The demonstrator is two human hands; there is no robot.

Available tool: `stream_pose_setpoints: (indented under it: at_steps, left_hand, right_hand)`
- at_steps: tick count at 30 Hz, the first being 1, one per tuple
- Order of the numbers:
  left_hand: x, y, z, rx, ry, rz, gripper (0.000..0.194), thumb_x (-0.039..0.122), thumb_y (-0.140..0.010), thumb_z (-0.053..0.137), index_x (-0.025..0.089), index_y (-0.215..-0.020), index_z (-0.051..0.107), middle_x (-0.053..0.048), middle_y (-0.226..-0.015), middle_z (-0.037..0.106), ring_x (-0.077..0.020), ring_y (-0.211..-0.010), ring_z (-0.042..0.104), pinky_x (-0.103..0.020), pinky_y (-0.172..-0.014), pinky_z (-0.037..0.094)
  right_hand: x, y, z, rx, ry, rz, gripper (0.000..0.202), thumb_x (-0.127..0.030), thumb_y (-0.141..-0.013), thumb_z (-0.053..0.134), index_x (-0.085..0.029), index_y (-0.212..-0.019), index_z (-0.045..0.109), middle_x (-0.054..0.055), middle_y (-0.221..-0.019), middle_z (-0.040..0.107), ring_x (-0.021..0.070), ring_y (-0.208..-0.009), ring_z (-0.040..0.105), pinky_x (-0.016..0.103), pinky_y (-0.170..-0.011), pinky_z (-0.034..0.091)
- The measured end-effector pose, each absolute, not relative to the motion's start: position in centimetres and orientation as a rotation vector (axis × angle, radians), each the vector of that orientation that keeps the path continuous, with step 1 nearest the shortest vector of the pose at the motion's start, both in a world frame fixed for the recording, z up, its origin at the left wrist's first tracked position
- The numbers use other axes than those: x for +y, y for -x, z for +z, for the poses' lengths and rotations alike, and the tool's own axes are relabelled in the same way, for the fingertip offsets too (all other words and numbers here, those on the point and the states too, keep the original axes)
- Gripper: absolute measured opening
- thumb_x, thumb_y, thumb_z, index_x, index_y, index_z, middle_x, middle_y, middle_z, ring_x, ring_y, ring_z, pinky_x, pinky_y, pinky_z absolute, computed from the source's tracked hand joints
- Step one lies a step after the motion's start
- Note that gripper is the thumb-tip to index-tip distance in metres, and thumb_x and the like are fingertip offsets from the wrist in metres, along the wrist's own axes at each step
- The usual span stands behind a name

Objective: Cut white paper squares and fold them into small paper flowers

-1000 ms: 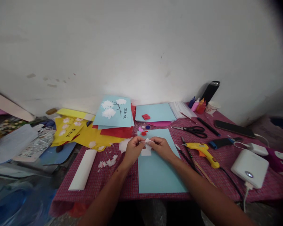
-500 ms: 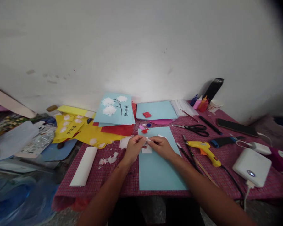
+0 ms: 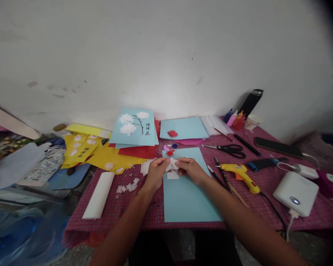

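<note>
Between my two hands is a small piece of white tissue paper [image 3: 172, 164], pinched from both sides. My left hand [image 3: 157, 170] grips its left edge with thumb and forefinger, and my right hand [image 3: 191, 169] grips the right edge. Both are above the upper part of a light blue sheet [image 3: 188, 199]. Under the fingers lies a small white paper rectangle [image 3: 172, 176]. Just beyond sit paint blobs, including a red one [image 3: 170, 153], on a clear palette. More white tissue [image 3: 145, 167] lies left of my left hand.
On the right are black scissors [image 3: 231, 149], a yellow glue gun [image 3: 242, 175] with a cord, and a white power bank [image 3: 296, 194]. A white paper roll [image 3: 98, 195] and torn tissue scraps [image 3: 128, 187] lie left. Behind stands a finished flower picture [image 3: 133, 127] on blue card.
The white tissue paper shows more between my fingers now, spread slightly wider. My right hand has shifted a little, and the view has tilted slightly.
</note>
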State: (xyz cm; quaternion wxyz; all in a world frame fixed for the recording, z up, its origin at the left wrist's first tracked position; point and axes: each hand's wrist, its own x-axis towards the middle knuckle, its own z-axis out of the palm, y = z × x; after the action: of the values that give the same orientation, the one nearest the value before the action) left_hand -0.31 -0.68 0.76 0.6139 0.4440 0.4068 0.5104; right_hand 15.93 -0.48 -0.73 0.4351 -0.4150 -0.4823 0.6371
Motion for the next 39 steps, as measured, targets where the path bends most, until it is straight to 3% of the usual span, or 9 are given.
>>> stream_pose_setpoints:
  at_steps: [6,18,22,29,39]
  left_hand:
    - [-0.6,0.3,0.4,0.895,-1.012,1.174,0.033,0.041,-0.072,0.069,0.011,-0.084,0.068,-0.003,-0.07,0.063,-0.0106,-0.061,0.056,-0.025,-0.061,0.049]
    - [-0.5,0.5,0.2,0.885,-1.002,1.161,0.032,0.041,-0.074,0.067,0.012,-0.089,0.067,-0.002,-0.068,0.061,-0.01,-0.059,0.054,-0.024,-0.059,0.044]
    - [-0.5,0.6,-0.1,0.934,-1.041,1.141,0.032,0.039,-0.073,0.068,0.012,-0.091,0.069,-0.002,-0.069,0.061,-0.0091,-0.059,0.052,-0.022,-0.058,0.042]
    - [-0.5,0.5,-0.3,0.965,-1.124,1.118,0.026,0.03,-0.07,0.066,0.012,-0.089,0.07,-0.001,-0.067,0.061,-0.0089,-0.057,0.05,-0.021,-0.055,0.038]
    - [-0.8,0.7,0.2,1.124,-1.463,1.164,0.025,0.036,-0.076,0.062,0.015,-0.087,0.07,-0.003,-0.077,0.065,-0.0134,-0.069,0.055,-0.024,-0.064,0.042]
  right_hand:
    - [-0.6,-16.0,-0.3,-1.073,0.984,1.712,0.03,-0.041,-0.07,0.07,-0.013,-0.078,0.066,0.004,-0.067,0.064,0.0076,-0.047,0.049,0.021,-0.044,0.035]
    - [-0.7,-16.1,-0.1,-1.094,0.992,1.696,0.031,-0.042,-0.071,0.07,-0.013,-0.078,0.064,0.003,-0.065,0.063,0.0076,-0.047,0.048,0.021,-0.046,0.035]
    - [-0.7,-16.1,-0.3,-1.221,1.014,1.568,0.029,-0.043,-0.074,0.067,-0.014,-0.074,0.062,-0.001,-0.055,0.055,0.0084,-0.047,0.046,0.022,-0.047,0.033]
    - [-0.7,-16.0,-0.1,-1.356,1.08,1.309,0.028,-0.042,-0.077,0.063,-0.016,-0.068,0.056,-0.004,-0.055,0.047,0.0083,-0.049,0.039,0.022,-0.048,0.029]
    - [-1.5,-15.5,0.0,-1.703,1.143,0.723,0.012,-0.03,-0.081,0.058,-0.019,-0.079,0.061,0.002,-0.073,0.057,0.0138,-0.066,0.047,0.026,-0.061,0.037]
